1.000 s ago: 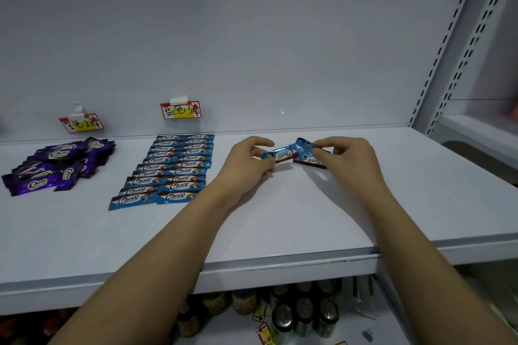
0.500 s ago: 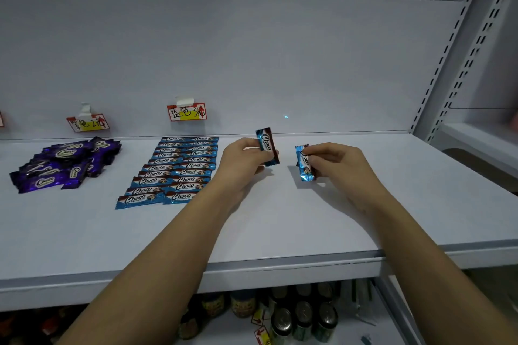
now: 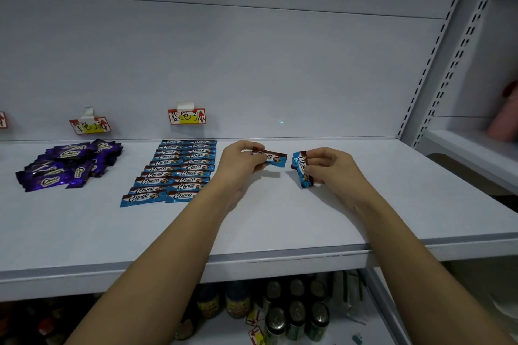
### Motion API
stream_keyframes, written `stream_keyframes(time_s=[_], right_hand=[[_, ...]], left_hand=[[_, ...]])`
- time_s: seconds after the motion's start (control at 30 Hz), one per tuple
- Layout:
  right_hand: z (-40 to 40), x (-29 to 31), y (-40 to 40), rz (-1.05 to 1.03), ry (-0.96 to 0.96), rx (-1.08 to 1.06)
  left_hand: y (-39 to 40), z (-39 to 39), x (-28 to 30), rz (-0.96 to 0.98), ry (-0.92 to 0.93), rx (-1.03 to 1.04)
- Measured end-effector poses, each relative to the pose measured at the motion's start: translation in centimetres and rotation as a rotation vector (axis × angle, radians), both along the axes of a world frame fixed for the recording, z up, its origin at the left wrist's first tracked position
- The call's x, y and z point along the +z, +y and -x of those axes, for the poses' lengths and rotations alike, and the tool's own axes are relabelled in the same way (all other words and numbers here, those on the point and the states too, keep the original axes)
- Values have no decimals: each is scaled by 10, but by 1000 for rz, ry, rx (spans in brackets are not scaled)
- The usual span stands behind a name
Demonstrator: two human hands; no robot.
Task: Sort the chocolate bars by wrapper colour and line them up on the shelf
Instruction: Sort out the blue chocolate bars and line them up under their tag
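Your left hand [image 3: 241, 165], at the centre of the frame, pinches one end of a blue-and-brown foil-wrapped chocolate bar [image 3: 270, 158] between thumb and curled fingers, so the bar juts out level to the right, just above the white shelf board [image 3: 280, 221]. Your right hand [image 3: 328, 168], just beside it, grips a second blue-and-brown wrapped bar [image 3: 302, 169] that stands nearly upright, its lower end close to the board; the two bars are apart, a small gap between them. Both wrappers are glossy with crimped ends and white "Choco" lettering. Left of centre, two neat columns of matching blue bars [image 3: 175, 173] lie flat, running back to the shelf's rear wall under a red-and-yellow paper tag [image 3: 187, 116]. Further left sits a loose heap of purple-wrapped bars [image 3: 67, 165]. Bare board stretches from your hands to the right upright and forward to the shelf's front edge.
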State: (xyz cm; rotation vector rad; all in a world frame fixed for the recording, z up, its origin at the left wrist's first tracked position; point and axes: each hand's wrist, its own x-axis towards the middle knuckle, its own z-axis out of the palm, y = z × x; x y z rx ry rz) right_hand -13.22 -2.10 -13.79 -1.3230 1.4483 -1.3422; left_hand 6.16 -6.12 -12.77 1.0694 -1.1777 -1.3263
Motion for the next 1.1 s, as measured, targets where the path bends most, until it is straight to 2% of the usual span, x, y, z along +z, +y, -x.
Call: stream_keyframes(time_s=[0.27,0.33,0.43,0.6,0.73,0.9,1.1], right_hand=[[-19,10,14,48,172,9],[-29,13,17,82,214,46],[-49,14,18,100,208,114],[-101,13,14,51,281,232],[-140,9,13,51,429,335],[-174,6,8,89,501,352],[-190,6,10,111,661,356]], left_hand=[[23,-26,4,138,17,-9],[29,-45,9,207,-23,0],[37,-79,10,269,-191,21],[49,-140,10,231,-313,116],[64,-183,-1,138,-215,120],[68,-225,-11,224,-473,161],[65,-236,-13,253,-800,132]])
